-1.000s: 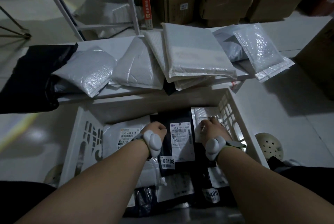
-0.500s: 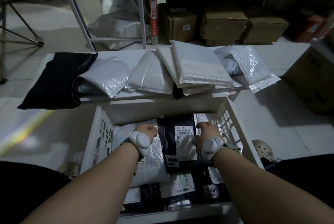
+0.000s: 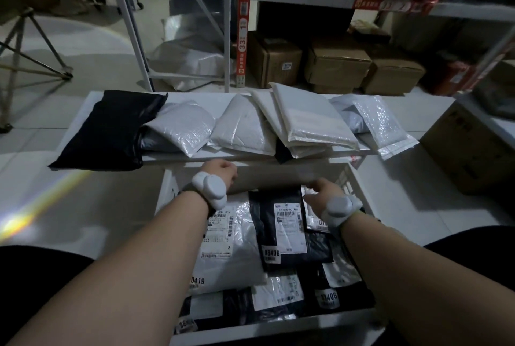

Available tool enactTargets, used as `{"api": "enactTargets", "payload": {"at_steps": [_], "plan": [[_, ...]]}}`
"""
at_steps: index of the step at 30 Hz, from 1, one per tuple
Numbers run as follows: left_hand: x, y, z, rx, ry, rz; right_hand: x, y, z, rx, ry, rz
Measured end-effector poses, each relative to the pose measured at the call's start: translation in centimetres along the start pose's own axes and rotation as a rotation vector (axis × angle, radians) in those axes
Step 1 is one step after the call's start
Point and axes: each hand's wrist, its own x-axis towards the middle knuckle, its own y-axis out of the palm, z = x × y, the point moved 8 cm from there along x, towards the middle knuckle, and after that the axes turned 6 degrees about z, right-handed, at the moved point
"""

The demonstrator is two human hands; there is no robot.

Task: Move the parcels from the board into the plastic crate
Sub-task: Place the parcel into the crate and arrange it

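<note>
White slotted plastic crate (image 3: 351, 186) nearest you, already part-filled with labelled poly mailers. Your left hand (image 3: 221, 171) loosely curled, holding nothing; right hand (image 3: 320, 189) relaxed, empty, both over crate's far end. Beyond, flat white board (image 3: 80, 114) carries remaining parcels: black poly bag (image 3: 111, 128), white bubble mailers (image 3: 184, 126). Likely light, soft, slippery; pinch an edge or seam.

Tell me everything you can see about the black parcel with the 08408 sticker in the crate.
The black parcel is a flat, glossy plastic mailer lying label-up in the white plastic crate. It carries a white shipping label with barcodes and a smaller sticker reading 08408. It rests on other parcels, overlapping the white parcel on its left. Neither hand touches it.
</note>
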Motion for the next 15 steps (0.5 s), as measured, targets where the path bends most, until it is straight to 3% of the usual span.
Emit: {"api": "enactTargets", "payload": {"at_steps": [5, 15], "plan": [[0.1, -1.1, -1.5, 0.037, 0.019, 0.000, 0.6, -3.9, 2.7, 0.015, -0.043, -0.077], [0.8, 3.6, -7.4, 0.058, 0.152, 0.120, 3.0, -10.5, 4.1, 0.107, -0.093, -0.221]]}}
